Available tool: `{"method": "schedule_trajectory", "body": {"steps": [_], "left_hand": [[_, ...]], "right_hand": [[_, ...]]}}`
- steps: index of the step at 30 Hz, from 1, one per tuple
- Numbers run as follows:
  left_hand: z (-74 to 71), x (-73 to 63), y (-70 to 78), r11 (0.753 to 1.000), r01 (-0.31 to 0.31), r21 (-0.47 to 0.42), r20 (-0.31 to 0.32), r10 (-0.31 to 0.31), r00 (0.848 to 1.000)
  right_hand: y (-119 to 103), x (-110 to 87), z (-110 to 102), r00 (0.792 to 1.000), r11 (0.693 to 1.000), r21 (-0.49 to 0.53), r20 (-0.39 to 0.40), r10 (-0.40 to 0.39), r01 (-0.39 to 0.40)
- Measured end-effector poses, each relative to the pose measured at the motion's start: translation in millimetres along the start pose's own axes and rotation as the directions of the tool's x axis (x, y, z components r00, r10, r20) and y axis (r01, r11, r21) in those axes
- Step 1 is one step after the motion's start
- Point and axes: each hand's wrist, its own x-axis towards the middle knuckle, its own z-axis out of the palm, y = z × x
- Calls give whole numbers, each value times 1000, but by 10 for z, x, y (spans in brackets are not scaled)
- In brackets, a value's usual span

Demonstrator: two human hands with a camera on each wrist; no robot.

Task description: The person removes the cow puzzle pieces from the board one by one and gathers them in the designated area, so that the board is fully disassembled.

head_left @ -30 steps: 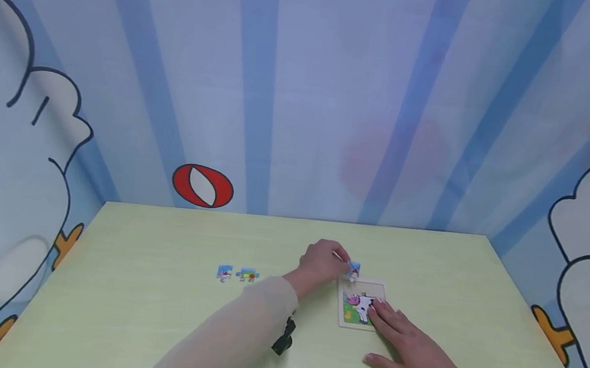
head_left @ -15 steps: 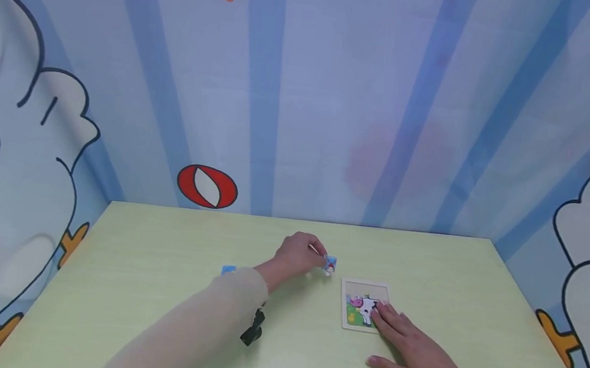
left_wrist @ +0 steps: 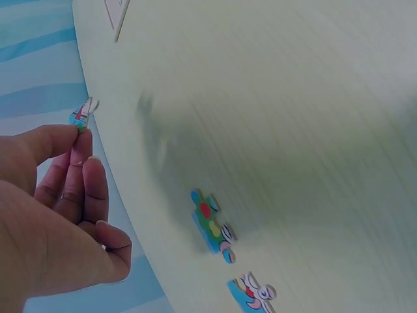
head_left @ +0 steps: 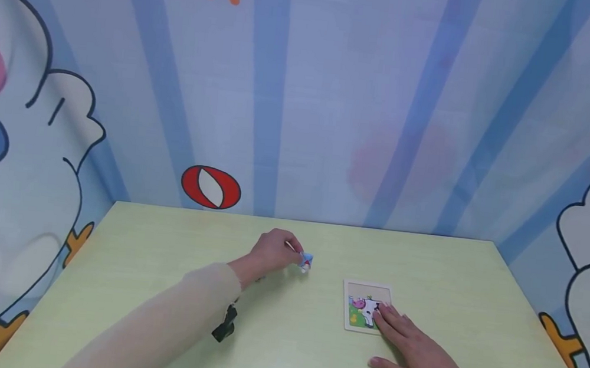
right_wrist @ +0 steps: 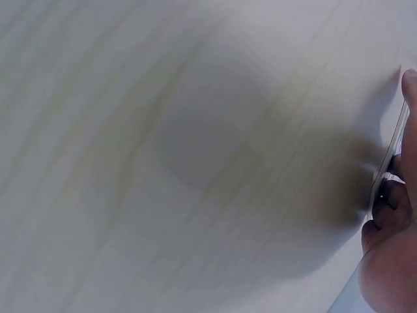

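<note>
My left hand (head_left: pixel 272 250) pinches a small blue jigsaw piece (head_left: pixel 306 262) between thumb and fingertips, above the table near its middle. In the left wrist view that puzzle piece (left_wrist: pixel 80 117) juts up from the fingertips. To the right lies a square puzzle board (head_left: pixel 368 291) with a pale rim. Its lower part shows a cow picture, while the upper strip is bare. Resting on the board's right side is my right hand (head_left: pixel 417 353), fingers extended and thumb apart on the table. The right wrist view shows only part of this hand (right_wrist: pixel 394 228) at its edge.
Two loose jigsaw pieces lie on the pale table, a green one (left_wrist: pixel 212 223) and a blue-and-white one (left_wrist: pixel 252 295). In the head view the left sleeve (head_left: pixel 171 308) mostly hides them. A printed curtain (head_left: pixel 313 103) stands behind the table's far edge.
My left hand has moved left, away from the puzzle board, carrying the jigsaw piece. Its forearm now covers the loose pieces. My right hand has stayed on the board; the view has shifted slightly.
</note>
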Motion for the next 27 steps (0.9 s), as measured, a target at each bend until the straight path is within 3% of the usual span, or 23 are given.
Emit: {"method": "schedule_trajectory", "body": {"steps": [12,24,27], "left_hand": [[-3,-36,-248,999,45,-6,12,-44,999],[-8,-136,-423,998,31,50,19,-32,999],[-9,-145,-463,996,4,86,6,-5,1000]], "right_hand": [[-12,2,-15,1000,1000,3,14,11,-11],[-13,13,4,999,1000,-6,32,23,-22],[-12,16,2,999,1000,-3,40,29,-29]]}}
